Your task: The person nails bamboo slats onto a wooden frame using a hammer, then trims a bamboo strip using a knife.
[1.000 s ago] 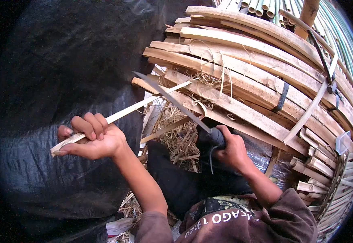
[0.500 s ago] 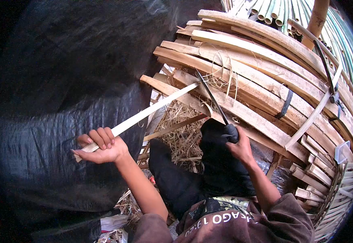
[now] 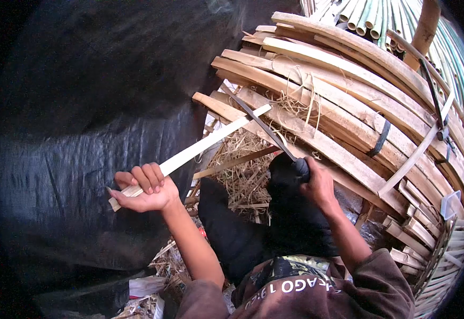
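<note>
My left hand (image 3: 145, 189) is closed around the near end of a pale split bamboo strip (image 3: 205, 148), which slants up and to the right. In my right hand (image 3: 318, 183) is the dark wrapped handle of a long-bladed knife (image 3: 268, 131). Its blade crosses over the strip close to the strip's far end, with the tip pointing up and left. Whether the edge touches the strip I cannot tell. Below the crossing lie loose shavings (image 3: 245, 183), between the wooden planks and my legs.
Wooden planks (image 3: 343, 114) form a bench in front and to the right, with curled shavings on top. A second blade (image 3: 433, 93) and a clear plastic box (image 3: 450, 204) are at the right. Black sheeting (image 3: 83, 117) hangs on the left. Green bamboo poles (image 3: 383, 21) lie behind.
The knife has slid along the strip, back from its far tip toward my left hand, and its blade now crosses the strip. My left hand has shifted slightly right in view.
</note>
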A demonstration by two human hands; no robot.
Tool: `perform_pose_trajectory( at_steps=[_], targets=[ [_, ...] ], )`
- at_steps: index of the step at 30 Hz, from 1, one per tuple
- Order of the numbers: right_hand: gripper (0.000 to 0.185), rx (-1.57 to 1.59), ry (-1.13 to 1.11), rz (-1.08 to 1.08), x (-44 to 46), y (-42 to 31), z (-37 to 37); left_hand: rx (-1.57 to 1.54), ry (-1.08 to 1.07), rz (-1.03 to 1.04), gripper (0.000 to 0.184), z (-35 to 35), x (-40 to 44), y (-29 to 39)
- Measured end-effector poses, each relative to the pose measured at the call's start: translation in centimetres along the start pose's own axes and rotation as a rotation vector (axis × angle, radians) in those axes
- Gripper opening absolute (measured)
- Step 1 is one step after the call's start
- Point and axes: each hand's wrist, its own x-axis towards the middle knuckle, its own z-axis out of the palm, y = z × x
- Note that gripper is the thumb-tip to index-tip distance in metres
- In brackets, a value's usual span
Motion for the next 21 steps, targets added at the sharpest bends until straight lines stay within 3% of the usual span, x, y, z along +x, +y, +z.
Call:
perform_pose_trajectory(
  at_steps=[4,8,12,16,19,21],
  targets=[
    [0.058,0.027,-0.115,0.116,-1.1,-3.3,-1.8,-0.017,0.037,0.004,0.047,0.2,-0.3,-0.2],
    [0.063,0.081,-0.092,-0.177,-2.7,-6.9,-2.2,-0.068,-0.067,0.022,0.045,1.0,-0.6,-0.2],
    [0.066,0.094,-0.077,-0.237,-2.2,-6.6,-1.9,-0.03,-0.097,0.026,0.043,1.5,-0.7,0.0],
    [0.06,-0.044,0.011,0.032,-0.7,0.1,-0.4,0.01,-0.074,0.017,0.043,1.6,-0.6,0.0],
    [0.061,-0.074,-0.023,0.134,-0.4,1.8,-1.0,0.011,-0.095,0.044,0.042,2.1,-0.6,-0.2],
    [0.064,-0.03,-0.032,0.084,-1.4,0.8,-1.2,0.022,-0.077,0.046,0.042,3.0,-0.8,-0.1]
  ],
)
